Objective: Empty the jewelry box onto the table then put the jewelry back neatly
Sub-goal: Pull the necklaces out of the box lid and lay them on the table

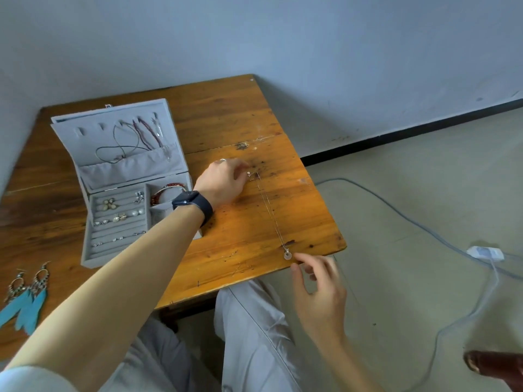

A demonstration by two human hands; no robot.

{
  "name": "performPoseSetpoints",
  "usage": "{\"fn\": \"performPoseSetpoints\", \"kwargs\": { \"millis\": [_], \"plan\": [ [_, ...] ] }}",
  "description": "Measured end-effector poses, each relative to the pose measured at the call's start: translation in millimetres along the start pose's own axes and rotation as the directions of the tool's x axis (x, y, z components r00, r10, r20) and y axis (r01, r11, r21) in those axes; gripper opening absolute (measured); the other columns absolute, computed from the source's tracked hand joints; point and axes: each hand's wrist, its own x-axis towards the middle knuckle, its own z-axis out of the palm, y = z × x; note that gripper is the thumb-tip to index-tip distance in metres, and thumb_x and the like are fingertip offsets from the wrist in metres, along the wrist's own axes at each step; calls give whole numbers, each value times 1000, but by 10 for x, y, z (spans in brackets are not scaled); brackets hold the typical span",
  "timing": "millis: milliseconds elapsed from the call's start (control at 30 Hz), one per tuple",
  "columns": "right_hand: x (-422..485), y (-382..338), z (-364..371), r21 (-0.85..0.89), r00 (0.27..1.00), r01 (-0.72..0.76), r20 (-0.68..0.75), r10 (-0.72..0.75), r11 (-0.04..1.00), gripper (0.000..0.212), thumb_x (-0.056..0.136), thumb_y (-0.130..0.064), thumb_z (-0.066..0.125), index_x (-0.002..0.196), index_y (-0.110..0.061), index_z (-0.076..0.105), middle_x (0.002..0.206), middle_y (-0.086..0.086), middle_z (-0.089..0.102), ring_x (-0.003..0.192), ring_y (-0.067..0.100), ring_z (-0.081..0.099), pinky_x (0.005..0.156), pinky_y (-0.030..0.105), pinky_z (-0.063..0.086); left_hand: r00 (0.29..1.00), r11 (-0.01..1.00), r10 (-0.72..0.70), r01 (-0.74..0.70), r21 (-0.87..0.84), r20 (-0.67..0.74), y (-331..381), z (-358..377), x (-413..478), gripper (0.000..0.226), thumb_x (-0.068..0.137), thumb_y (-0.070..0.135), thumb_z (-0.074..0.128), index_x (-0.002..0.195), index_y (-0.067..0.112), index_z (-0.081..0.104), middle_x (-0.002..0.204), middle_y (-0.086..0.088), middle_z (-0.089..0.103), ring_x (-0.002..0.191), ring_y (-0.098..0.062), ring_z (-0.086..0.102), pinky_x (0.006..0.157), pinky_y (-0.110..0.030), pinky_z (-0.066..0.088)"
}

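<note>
A grey jewelry box (85,250) stands open on the wooden table (232,117), with cords hung in its lid and earrings and bracelets in its tray. A thin silver necklace (270,213) lies stretched along the table's right side, its round pendant (287,255) near the front edge. My left hand (223,181), with a dark watch on its wrist, pinches the necklace's far clasp end. My right hand (319,290) hovers at the table's edge just right of the pendant, fingers loosely spread, holding nothing.
Two blue feather earrings (27,298) lie on the table at the near left. A cable and white adapter (485,253) run across the floor on the right. A brown object (495,366) sits at the lower right. My grey-trousered legs are under the table edge.
</note>
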Motion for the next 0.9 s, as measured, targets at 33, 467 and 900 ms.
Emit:
{"fn": "performPoseSetpoints", "kwargs": {
  "millis": [33, 467, 900],
  "plan": [
    [35, -15, -36, -28, 999, 36, 0, -36, 999, 17, 91, -26, 62, 106, -26, 70, 99, -16, 55, 92, 2, 57, 81, 8, 39, 1000, 1000, -5, 5, 5, -13, -15, -31, -76, 30, 100, 31, 51, 127, 28, 63, 119, 0, 68, 102, -18, 64, 82, -34, 55],
    [721, -675, 165, -259, 833, 401, 503, -232, 879, 34, 101, -29, 53, 132, -21, 63, 142, -4, 55, 138, 14, 39, 114, 35, 35, 980, 957, 0, 57, 283, -198, -92, -181, -1305, 46, 96, 36, 50, 142, 29, 51, 145, 0, 53, 139, -25, 40, 113, -44, 34],
    [1149, -1406, 1023, -230, 699, 630, 585, -412, 742, 37, 100, -32, 49, 134, -23, 61, 144, -5, 55, 139, 14, 40, 114, 35, 33, 931, 922, -154, 256, 290, -332, -671, -784, -1716, 50, 97, 38, 47, 147, 35, 43, 155, 2, 42, 149, -21, 27, 121, -42, 22]
  ]
}}
